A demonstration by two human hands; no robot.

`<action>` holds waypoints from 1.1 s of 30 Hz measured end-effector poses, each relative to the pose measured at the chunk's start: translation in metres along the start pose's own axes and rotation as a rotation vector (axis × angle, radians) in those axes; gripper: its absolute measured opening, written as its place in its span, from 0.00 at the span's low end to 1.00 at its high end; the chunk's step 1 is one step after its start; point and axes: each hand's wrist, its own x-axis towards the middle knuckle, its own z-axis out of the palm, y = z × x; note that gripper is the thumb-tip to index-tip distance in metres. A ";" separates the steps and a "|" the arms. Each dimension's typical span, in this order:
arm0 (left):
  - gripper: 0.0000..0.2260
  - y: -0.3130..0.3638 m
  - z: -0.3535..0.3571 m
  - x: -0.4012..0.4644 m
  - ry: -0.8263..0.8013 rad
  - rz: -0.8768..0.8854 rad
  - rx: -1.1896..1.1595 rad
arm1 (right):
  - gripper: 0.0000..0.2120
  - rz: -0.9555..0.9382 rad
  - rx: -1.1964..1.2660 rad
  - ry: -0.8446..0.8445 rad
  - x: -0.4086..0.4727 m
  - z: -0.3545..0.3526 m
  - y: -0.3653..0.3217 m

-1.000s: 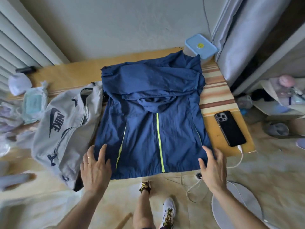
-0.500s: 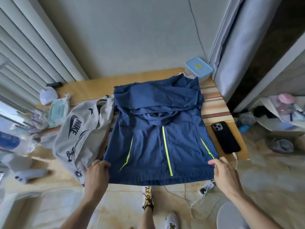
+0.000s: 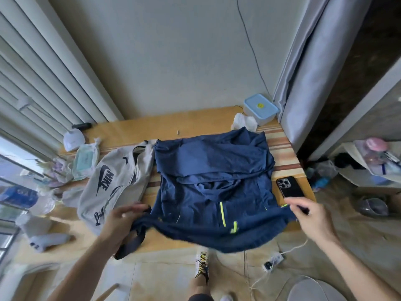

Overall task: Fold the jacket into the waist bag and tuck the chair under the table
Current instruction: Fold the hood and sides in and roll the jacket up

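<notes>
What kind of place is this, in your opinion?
Probably a lived-in room at home: a wooden table against the wall, grey curtains, a black phone charging, and household clutter on the floor.

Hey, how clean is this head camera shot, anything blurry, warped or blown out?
Head view: both hands, left and right, and the lifted hem of the jacket are motion-smeared; the waist bag and phone stay sharp; wide-angle bending bows the side walls; daylight washes out the far left edge.

Soft, even daylight enters from the bright window at far left. Both hands, left hand and right hand, smear with motion blur. Wide-angle distortion bends the white slatted blinds and grey curtain.
</notes>
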 end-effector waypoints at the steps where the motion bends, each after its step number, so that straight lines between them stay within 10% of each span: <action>1: 0.10 0.015 0.002 0.015 0.001 -0.037 -0.119 | 0.14 0.093 0.102 0.018 0.022 0.001 -0.009; 7: 0.22 0.077 0.025 0.129 -0.006 -0.161 -0.459 | 0.12 0.382 0.604 0.040 0.163 0.021 -0.057; 13: 0.04 0.109 0.061 0.234 0.049 0.015 0.047 | 0.09 0.314 0.100 -0.022 0.277 0.069 -0.064; 20: 0.11 0.106 0.094 0.331 0.218 -0.015 0.289 | 0.13 0.256 -0.151 0.169 0.352 0.116 -0.081; 23: 0.17 0.098 0.113 0.327 0.356 0.364 0.601 | 0.20 -0.080 -0.304 0.123 0.342 0.146 -0.083; 27: 0.17 0.078 0.139 0.333 0.118 0.728 1.020 | 0.24 -0.436 -0.743 -0.284 0.332 0.179 -0.062; 31: 0.10 0.071 0.132 0.354 0.095 0.588 1.114 | 0.03 -0.252 -0.767 -0.204 0.357 0.172 -0.058; 33: 0.09 0.076 0.127 0.355 0.178 0.549 1.035 | 0.11 -0.053 -0.647 -0.190 0.373 0.166 -0.062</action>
